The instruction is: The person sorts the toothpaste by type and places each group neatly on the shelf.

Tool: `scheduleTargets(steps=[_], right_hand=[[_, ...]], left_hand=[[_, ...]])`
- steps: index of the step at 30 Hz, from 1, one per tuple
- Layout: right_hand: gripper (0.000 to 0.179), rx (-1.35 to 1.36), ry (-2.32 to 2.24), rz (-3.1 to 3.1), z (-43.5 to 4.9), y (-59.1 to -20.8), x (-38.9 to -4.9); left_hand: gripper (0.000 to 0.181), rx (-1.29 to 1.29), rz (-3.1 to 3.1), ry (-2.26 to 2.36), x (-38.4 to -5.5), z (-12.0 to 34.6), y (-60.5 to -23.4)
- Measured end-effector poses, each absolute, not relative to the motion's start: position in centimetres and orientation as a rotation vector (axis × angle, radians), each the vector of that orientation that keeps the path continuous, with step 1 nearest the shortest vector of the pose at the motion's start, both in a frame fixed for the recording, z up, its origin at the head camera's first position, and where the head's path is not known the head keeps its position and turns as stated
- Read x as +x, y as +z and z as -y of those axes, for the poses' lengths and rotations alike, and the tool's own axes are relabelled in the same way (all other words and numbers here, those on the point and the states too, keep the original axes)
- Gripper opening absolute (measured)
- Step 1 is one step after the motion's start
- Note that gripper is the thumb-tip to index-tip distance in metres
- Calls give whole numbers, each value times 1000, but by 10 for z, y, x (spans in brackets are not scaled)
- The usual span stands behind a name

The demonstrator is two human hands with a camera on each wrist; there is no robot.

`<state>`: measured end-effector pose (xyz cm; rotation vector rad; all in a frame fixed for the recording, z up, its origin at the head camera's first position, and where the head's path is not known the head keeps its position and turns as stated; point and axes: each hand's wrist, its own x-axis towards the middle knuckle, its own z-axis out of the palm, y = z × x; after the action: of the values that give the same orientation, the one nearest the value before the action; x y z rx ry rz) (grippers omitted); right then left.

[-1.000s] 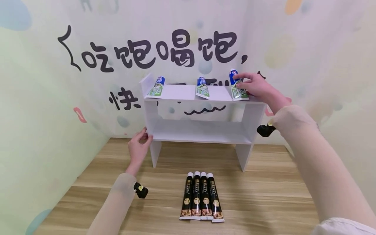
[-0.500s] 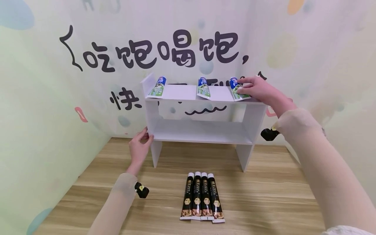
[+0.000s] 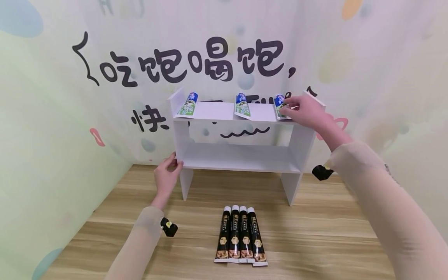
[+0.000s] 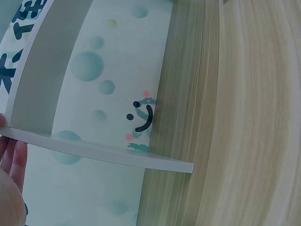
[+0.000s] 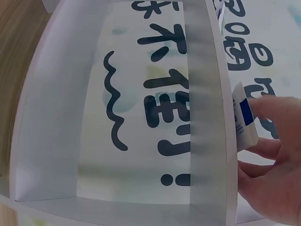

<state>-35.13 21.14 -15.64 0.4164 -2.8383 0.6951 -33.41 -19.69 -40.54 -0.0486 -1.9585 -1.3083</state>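
A white two-tier shelf (image 3: pixel 241 155) stands on the wooden table. Its left side panel is pinched low down by my left hand (image 3: pixel 166 175), fingers (image 4: pixel 18 160) on one side of the board. My right hand (image 3: pixel 306 112) is up at the top tier's right end, thumb and fingers curled about a blue-and-green toothpaste tube (image 3: pixel 279 102), whose right part they cover. The tube lies slanted, its flat end toward the front edge. Two like tubes lie on the same tier, one at the left end (image 3: pixel 188 105) and one mid-shelf (image 3: pixel 242 105).
Several black tubes with white caps (image 3: pixel 235 233) lie side by side on the table (image 3: pixel 315 233) before the shelf. The lower tier (image 3: pixel 241 157) sits between the side panels. A printed wall (image 3: pixel 133 31) stands close behind.
The right toothpaste tube has tipped down from a raised slant to lying on the top tier. My right hand has lowered with it; the left hand keeps its place.
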Motion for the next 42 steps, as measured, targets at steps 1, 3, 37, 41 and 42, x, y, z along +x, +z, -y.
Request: scheduleTargets(steps=[1,3,37,41,42], right_hand=[[61,432,700,2828,-212,-158,-349],[65,460,718,2809,-212,-161,-344],[47,486,650,2721,-208,-180,-334],[47,481,671,2716,-209,-181,-334],[47,479,675,2715,-210,-182,-334]], left_hand=[[42,-49,1959,-1306,-334,197,-405],[42,-52,1958,-1308,-334,196,-404],[41,-34,1986,-1282,-329,195,-402],[41,-46,1973,-1276,-329,195,-402],[41,-46,1971,-1274,-329,195,-402]])
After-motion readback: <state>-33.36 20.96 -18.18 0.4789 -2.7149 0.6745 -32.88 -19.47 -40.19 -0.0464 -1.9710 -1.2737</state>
